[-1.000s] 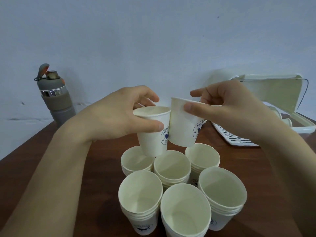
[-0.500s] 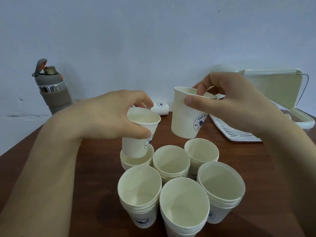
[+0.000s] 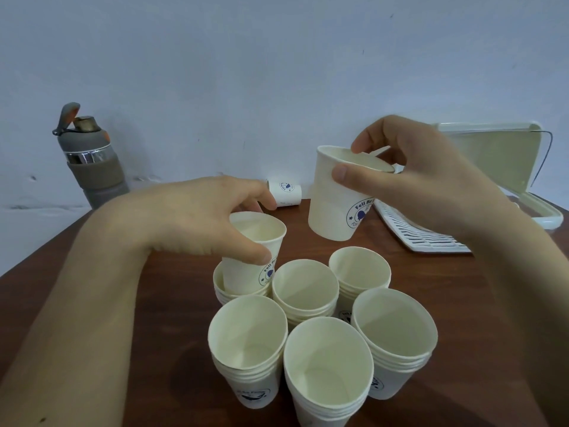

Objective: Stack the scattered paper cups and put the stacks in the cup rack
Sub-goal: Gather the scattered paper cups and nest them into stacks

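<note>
Head view: left grip (image 3: 200,223) is clamping a white printed paper cup (image 3: 251,257), its base sitting tilted inside the rear-left cup stack (image 3: 219,292) on the brown wooden worktop (image 3: 160,318); right grip (image 3: 415,186) is pinching a second paper cup (image 3: 329,208) aloft. Straightening it first should ease nesting.

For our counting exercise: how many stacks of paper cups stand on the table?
6: back left stack, back middle stack, back right stack, front left stack, front middle stack, front right stack. None seems hidden.
</note>
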`<state>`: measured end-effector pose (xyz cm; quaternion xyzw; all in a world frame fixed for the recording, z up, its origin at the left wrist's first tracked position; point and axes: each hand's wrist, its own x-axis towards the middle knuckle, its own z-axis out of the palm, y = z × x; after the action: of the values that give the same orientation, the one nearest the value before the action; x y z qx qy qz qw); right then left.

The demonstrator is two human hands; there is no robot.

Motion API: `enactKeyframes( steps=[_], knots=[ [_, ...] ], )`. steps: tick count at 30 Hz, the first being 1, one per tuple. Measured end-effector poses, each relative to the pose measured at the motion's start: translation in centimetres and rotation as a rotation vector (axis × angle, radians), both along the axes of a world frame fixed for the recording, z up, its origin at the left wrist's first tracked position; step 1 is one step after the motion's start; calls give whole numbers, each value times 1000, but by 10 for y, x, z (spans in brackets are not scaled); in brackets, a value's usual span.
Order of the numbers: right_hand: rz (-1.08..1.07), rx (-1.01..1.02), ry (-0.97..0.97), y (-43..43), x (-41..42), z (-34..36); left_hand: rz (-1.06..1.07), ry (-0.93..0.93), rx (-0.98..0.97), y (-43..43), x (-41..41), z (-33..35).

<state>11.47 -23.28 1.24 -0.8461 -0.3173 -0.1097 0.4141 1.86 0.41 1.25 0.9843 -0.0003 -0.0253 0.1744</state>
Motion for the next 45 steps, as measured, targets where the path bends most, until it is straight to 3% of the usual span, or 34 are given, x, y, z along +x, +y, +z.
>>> enactKeyframes(
  steps=[9,18,23,25,30,45],
  knots=[
    [6,6,5,-2,0,0,-6,49,-44,2,3,-3],
    [41,6,1,-3,-2,2,15,-16,-84,-1,5,-2],
    [126,-45,7,-3,-4,1,42,-241,-195,2,18,-9],
    [205,-100,9,-2,-6,0,78,-332,-320,7,24,-14],
    [331,-238,26,2,-11,-5,119,-379,-403,14,33,-24],
    [400,-651,18,14,-17,-17,76,-334,-378,15,40,-30]
  ],
)
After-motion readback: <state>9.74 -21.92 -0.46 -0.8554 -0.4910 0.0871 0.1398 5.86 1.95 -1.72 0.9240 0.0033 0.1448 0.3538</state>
